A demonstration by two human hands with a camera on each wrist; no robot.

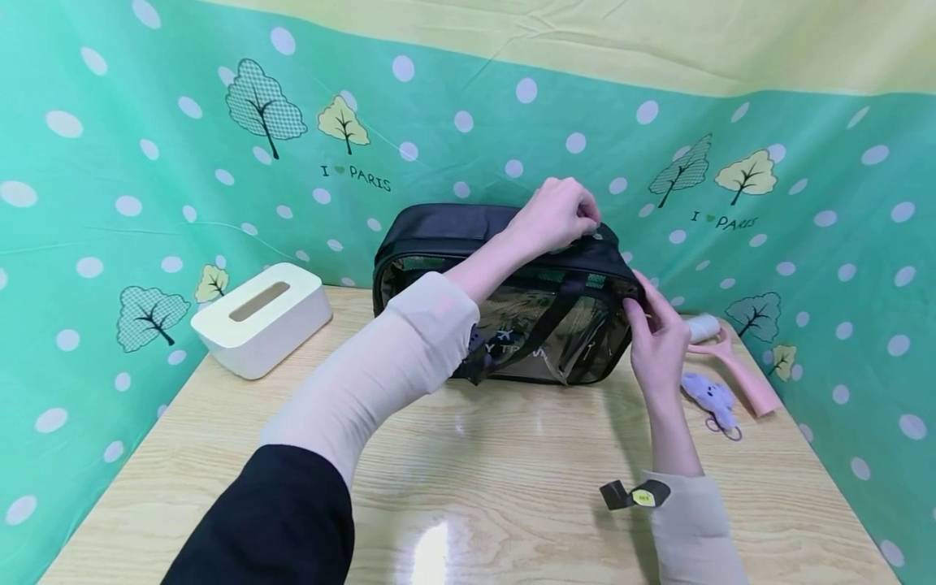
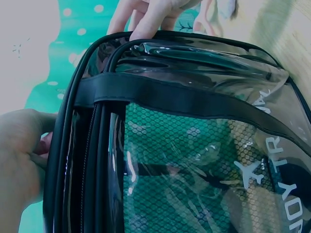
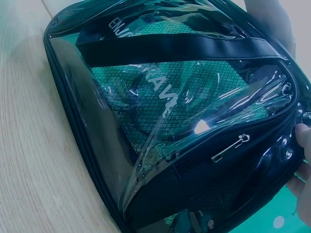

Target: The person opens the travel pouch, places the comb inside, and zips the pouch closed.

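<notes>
A black travel bag [image 1: 446, 219] with clear plastic sides stands upright at the back of the table, its lettered front and dark handle strap towards me. My left hand [image 1: 559, 213] reaches across to the bag's top near the right end, fingers curled down at the edge. In the left wrist view, that hand's fingertips are hidden behind the black piping, beside a zipper [image 2: 86, 165]. My right hand [image 1: 658, 341] grips the bag's upper right corner, thumb on the front and fingers behind. Through the clear side in the right wrist view shows a metal zipper pull [image 3: 231, 148].
A white tissue box [image 1: 263, 321] stands on the wooden table [image 1: 512, 455] to the left. Right of the bag lie a pink-handled lint roller [image 1: 746, 378] and a small purple plush [image 1: 711, 398] with a dark loop. A green dotted curtain [image 1: 468, 122] hangs close behind.
</notes>
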